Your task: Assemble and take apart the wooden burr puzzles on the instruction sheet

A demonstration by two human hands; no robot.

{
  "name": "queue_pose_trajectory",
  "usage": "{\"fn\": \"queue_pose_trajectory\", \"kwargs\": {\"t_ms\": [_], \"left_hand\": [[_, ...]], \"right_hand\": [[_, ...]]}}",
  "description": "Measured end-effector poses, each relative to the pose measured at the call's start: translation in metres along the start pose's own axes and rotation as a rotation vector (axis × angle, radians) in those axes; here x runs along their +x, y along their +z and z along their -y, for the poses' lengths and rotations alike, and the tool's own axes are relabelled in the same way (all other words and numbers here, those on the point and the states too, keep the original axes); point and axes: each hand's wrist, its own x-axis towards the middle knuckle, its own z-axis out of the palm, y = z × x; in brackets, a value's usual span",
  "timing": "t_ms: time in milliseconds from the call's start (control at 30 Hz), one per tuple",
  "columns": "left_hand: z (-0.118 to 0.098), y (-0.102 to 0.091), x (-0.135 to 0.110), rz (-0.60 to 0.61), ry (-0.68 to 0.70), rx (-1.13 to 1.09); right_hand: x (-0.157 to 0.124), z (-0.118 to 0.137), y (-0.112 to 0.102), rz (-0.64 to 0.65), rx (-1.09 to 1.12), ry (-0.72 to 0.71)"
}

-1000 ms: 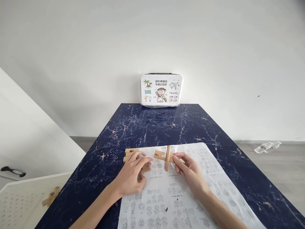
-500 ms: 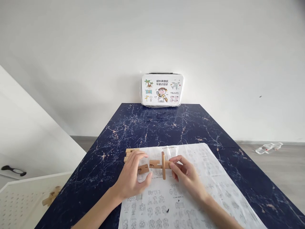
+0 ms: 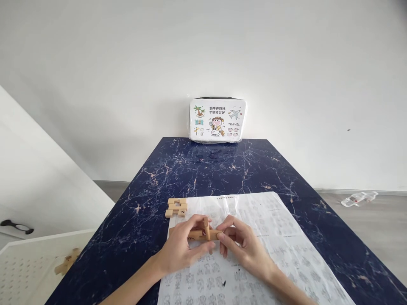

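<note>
My right hand (image 3: 249, 250) pinches the right end of a notched wooden puzzle piece (image 3: 197, 235), held level just above the printed sheet. A second wooden piece (image 3: 207, 228) crosses it, standing upright near the middle. My left hand (image 3: 176, 250) is curled round the crossed pieces from the left, fingers behind and thumb in front. Its fingers hide part of the wood, and a dark mark shows on the level piece. Behind my left hand, several notched wooden pieces (image 3: 176, 206) lie side by side on the sheet's upper left corner, one marked 3.
The printed instruction sheet (image 3: 273, 254) covers the near part of the dark blue marbled table (image 3: 203, 169). A white cartoon case (image 3: 218, 120) leans on the wall. At lower left, a white basket (image 3: 25, 262) holds wooden pieces (image 3: 68, 262). A plastic bottle (image 3: 359, 198) lies on the floor.
The crossed pieces have moved left and nearer to me, and the crosspiece has tilted. My left hand has closed in round them. The loose pieces at the sheet's corner are now uncovered.
</note>
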Motion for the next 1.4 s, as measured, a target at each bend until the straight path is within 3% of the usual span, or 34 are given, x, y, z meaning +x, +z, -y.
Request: {"fn": "queue_pose_trajectory", "kwargs": {"t_ms": [167, 500, 700, 900, 1067, 1267, 1400], "left_hand": [[-0.001, 0.004, 0.000, 0.001, -0.049, -0.049], [0.004, 0.003, 0.000, 0.000, -0.048, -0.069], [0.004, 0.003, 0.000, 0.029, -0.063, -0.093], [0.004, 0.001, 0.003, -0.025, -0.003, 0.002], [0.003, -0.004, 0.005, -0.062, 0.024, 0.002], [0.007, 0.000, 0.000, -0.005, -0.034, -0.086], [0.010, 0.004, -0.002, -0.062, -0.039, -0.106]], "right_hand": [[0.001, 0.001, 0.004, 0.047, -0.042, -0.023], [0.002, -0.001, 0.004, -0.024, -0.258, -0.067], [0.000, -0.004, 0.007, -0.039, -0.267, -0.096], [0.000, -0.004, 0.005, -0.048, -0.260, -0.133], [0.001, -0.002, 0.001, -0.060, -0.232, -0.109], [0.002, -0.001, 0.000, -0.058, -0.225, -0.104], [0.003, -0.001, 0.001, -0.031, -0.214, -0.060]]}}
